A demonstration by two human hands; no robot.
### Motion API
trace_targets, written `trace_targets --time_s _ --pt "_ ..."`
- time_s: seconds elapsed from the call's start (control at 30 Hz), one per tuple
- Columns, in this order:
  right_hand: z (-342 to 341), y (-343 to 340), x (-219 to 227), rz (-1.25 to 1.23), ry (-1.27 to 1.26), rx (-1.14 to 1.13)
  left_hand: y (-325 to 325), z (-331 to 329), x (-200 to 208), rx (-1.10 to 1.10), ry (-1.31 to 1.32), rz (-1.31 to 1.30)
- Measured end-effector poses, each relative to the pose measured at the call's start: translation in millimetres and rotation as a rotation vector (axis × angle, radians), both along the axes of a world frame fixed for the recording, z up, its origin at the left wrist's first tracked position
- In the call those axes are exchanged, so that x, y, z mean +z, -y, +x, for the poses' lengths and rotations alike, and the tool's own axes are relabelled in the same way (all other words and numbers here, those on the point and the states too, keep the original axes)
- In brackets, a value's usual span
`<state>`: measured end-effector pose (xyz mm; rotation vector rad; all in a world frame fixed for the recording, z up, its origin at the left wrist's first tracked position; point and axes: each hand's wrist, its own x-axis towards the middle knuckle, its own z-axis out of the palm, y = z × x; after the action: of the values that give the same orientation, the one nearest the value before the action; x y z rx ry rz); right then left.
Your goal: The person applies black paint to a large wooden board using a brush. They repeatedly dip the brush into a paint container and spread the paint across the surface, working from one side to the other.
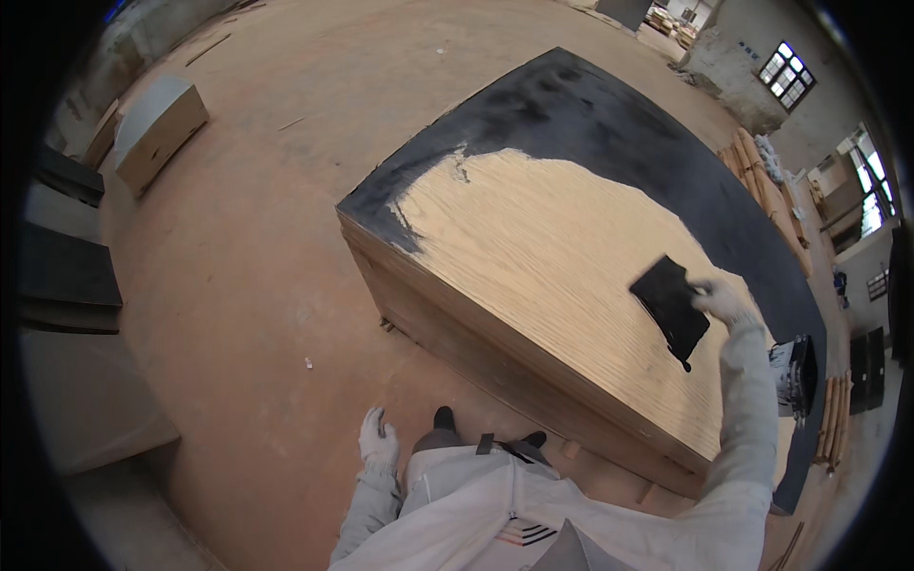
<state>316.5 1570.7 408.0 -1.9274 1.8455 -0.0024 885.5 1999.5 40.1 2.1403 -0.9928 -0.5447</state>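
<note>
A stack of wooden sheets (533, 233) stands before me, its top bare pale wood in the middle and near part. A black coating (666, 124) covers the far and right edges of that top, with a ragged border. Over the bare wood, my gloved right hand (724, 299) is closed on the edge of a black, flat spreader (672, 303), with wet black at its lower corner. Close to my right forearm, a paint-smeared bucket (792, 376) sits on the stack. Down beside my leg hangs my gloved left hand (378, 442), holding nothing, its fingers loosely extended.
Black-topped stacks (71, 276) line the left side. Farther off on the left is another sheet stack (162, 133). Long wooden poles or rolls (762, 186) lie beyond the right edge. A small white scrap (307, 364) is on the brown floor.
</note>
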Motion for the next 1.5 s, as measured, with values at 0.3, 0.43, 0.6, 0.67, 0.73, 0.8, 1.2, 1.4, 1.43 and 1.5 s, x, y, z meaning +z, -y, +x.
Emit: trace_targets --time_s 0.3,0.43,0.6,0.67,0.73,0.8,1.2,1.4,1.43,1.5 --pt "316.0 89.3 -36.7 -0.069 -0.047 0.253 6.7 -19.7 -10.3 0.128 -0.463 -0.108" --pt "417.7 31.2 -61.1 -0.107 -0.095 0.277 28.0 -21.2 1.2 0.023 -0.474 -0.104" --pt "362.2 44.5 -45.4 -0.129 -0.138 0.213 44.4 -3.9 -1.6 -0.07 -0.43 -0.114" --pt "283.1 80.5 -38.2 -0.071 -0.259 0.025 52.3 4.0 5.7 -0.109 -0.378 -0.107" --pt "207.1 113.0 -53.5 -0.096 -0.288 -0.151 47.0 20.7 16.1 -0.122 -0.272 -0.081" --pt "52.1 144.5 -91.4 -0.143 -0.42 -0.299 66.7 14.5 20.2 -0.186 -0.309 -0.074" --pt "29.5 -68.0 -2.9 0.029 -0.371 -0.244 194.8 -58.6 175.4 -0.571 0.341 -0.535" --pt "-60.5 78.5 -59.7 -0.062 -0.412 -0.251 284.9 -147.8 209.5 -0.645 0.511 -0.635" --pt "-73.9 99.3 -67.5 -0.045 -0.506 -0.134 294.5 -161.4 201.5 -0.643 0.505 -0.695" --pt "39.6 123.2 -49.2 -0.089 -0.185 -0.253 287.7 -144.8 180.0 -0.552 0.584 -0.711"
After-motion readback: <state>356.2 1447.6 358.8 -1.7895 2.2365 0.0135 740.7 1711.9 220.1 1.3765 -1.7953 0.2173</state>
